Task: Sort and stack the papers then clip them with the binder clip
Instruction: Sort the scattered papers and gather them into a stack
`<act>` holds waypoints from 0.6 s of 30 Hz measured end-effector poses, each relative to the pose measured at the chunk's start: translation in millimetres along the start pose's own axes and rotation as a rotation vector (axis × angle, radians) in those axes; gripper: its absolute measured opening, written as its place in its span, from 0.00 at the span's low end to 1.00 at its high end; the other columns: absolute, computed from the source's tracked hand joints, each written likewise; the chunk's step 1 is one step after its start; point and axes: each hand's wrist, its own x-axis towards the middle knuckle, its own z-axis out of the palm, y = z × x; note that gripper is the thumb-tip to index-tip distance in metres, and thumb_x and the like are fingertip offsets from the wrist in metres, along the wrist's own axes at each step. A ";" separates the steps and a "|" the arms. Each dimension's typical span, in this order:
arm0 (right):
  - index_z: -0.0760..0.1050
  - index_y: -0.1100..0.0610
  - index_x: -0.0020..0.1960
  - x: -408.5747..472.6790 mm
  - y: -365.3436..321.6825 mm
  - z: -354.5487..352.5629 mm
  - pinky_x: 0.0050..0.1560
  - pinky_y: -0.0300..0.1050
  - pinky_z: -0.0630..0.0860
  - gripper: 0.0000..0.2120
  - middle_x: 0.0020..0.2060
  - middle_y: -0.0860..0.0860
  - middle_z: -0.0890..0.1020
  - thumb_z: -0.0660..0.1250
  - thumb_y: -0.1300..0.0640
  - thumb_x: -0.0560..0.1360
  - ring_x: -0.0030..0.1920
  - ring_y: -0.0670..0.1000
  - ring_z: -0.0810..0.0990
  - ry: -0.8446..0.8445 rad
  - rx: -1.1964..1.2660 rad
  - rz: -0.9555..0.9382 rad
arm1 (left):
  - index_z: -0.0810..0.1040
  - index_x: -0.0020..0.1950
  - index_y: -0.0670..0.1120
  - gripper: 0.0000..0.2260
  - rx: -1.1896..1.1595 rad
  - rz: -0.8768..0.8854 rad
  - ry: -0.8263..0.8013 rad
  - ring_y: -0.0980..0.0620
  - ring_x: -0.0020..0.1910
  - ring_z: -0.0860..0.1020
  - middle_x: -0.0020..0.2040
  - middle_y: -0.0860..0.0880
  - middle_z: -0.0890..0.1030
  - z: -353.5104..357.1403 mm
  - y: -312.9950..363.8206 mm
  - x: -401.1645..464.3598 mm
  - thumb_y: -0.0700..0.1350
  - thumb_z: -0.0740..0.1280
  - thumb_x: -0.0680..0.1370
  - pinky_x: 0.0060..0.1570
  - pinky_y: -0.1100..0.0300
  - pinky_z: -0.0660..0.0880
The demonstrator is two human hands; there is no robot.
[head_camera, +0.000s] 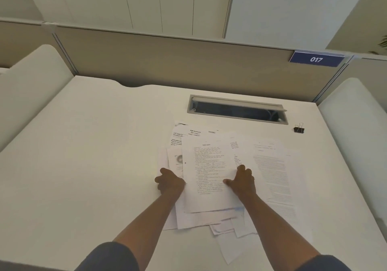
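Setting: white office tabletop [83, 145] with a cable slot [236, 111] at the back.
Papers [209, 166]: loose, fanned pile at centre, edges askew.
Left hand [170, 181]: fingers curled at the pile's left edge; grip cannot be told.
Right hand [243, 179]: spread flat, pressing the top sheet.
Binder clip [299, 129]: apart, far right, untouched.
Technique: draw both edges inward and square the sheets before clipping.
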 end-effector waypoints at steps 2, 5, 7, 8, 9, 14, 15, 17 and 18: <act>0.63 0.62 0.67 4.2 2.0 -1.6 0.61 0.52 0.73 0.36 0.61 0.61 0.72 0.76 0.48 0.69 0.61 0.62 0.75 -0.023 0.057 0.016 | 0.70 0.61 0.37 0.20 -0.068 -0.007 -0.030 0.40 0.54 0.79 0.59 0.38 0.77 -0.7 -1.1 4.2 0.39 0.71 0.72 0.50 0.52 0.77; 0.64 0.62 0.66 10.5 6.6 -3.9 0.58 0.51 0.74 0.34 0.61 0.61 0.74 0.77 0.53 0.69 0.61 0.61 0.76 -0.055 0.148 0.025 | 0.76 0.52 0.38 0.10 -0.117 0.028 -0.051 0.43 0.46 0.78 0.52 0.41 0.81 0.0 -7.9 6.4 0.38 0.69 0.72 0.42 0.57 0.76; 0.66 0.61 0.66 14.8 12.8 -6.5 0.59 0.50 0.74 0.30 0.62 0.59 0.77 0.75 0.56 0.71 0.62 0.60 0.77 -0.054 0.191 0.018 | 0.77 0.50 0.38 0.08 -0.133 0.062 -0.031 0.43 0.44 0.77 0.48 0.42 0.80 2.1 -13.2 7.7 0.36 0.65 0.71 0.41 0.59 0.74; 0.67 0.61 0.67 17.2 18.4 -9.7 0.59 0.50 0.74 0.27 0.62 0.59 0.78 0.74 0.56 0.72 0.62 0.60 0.77 -0.047 0.194 0.013 | 0.78 0.48 0.37 0.07 -0.138 0.077 -0.011 0.43 0.44 0.77 0.47 0.42 0.81 4.2 -15.7 7.9 0.36 0.64 0.71 0.42 0.59 0.73; 0.69 0.60 0.66 19.8 24.0 -13.0 0.59 0.49 0.74 0.25 0.61 0.58 0.79 0.72 0.56 0.73 0.62 0.59 0.77 -0.034 0.195 0.010 | 0.78 0.46 0.37 0.08 -0.146 0.087 0.010 0.42 0.44 0.77 0.45 0.42 0.81 5.2 -18.7 8.3 0.36 0.62 0.71 0.42 0.59 0.73; 0.78 0.59 0.59 35.1 54.8 -33.9 0.56 0.46 0.73 0.16 0.58 0.56 0.81 0.71 0.57 0.73 0.59 0.59 0.78 0.033 0.232 0.014 | 0.79 0.42 0.40 0.06 -0.187 0.116 0.116 0.41 0.43 0.77 0.40 0.46 0.80 5.4 -31.1 8.4 0.36 0.63 0.71 0.41 0.58 0.71; 0.79 0.59 0.58 38.1 59.4 -37.0 0.55 0.45 0.72 0.14 0.57 0.56 0.81 0.71 0.57 0.73 0.59 0.59 0.78 0.036 0.244 0.017 | 0.80 0.42 0.41 0.06 -0.207 0.116 0.120 0.42 0.44 0.77 0.40 0.47 0.80 5.7 -31.7 7.0 0.36 0.63 0.72 0.43 0.58 0.71; 0.80 0.59 0.56 42.2 63.3 -38.6 0.53 0.44 0.71 0.12 0.56 0.56 0.82 0.69 0.58 0.74 0.58 0.59 0.78 0.020 0.256 0.001 | 0.80 0.44 0.44 0.07 -0.255 0.123 0.116 0.42 0.46 0.77 0.43 0.48 0.80 5.7 -32.1 5.2 0.37 0.63 0.73 0.47 0.56 0.73; 0.80 0.59 0.56 43.1 63.3 -37.5 0.53 0.44 0.71 0.12 0.56 0.57 0.82 0.69 0.58 0.74 0.58 0.59 0.78 0.006 0.254 -0.020 | 0.79 0.45 0.45 0.07 -0.276 0.131 0.114 0.42 0.48 0.77 0.46 0.47 0.81 6.1 -32.1 4.9 0.37 0.63 0.73 0.49 0.56 0.73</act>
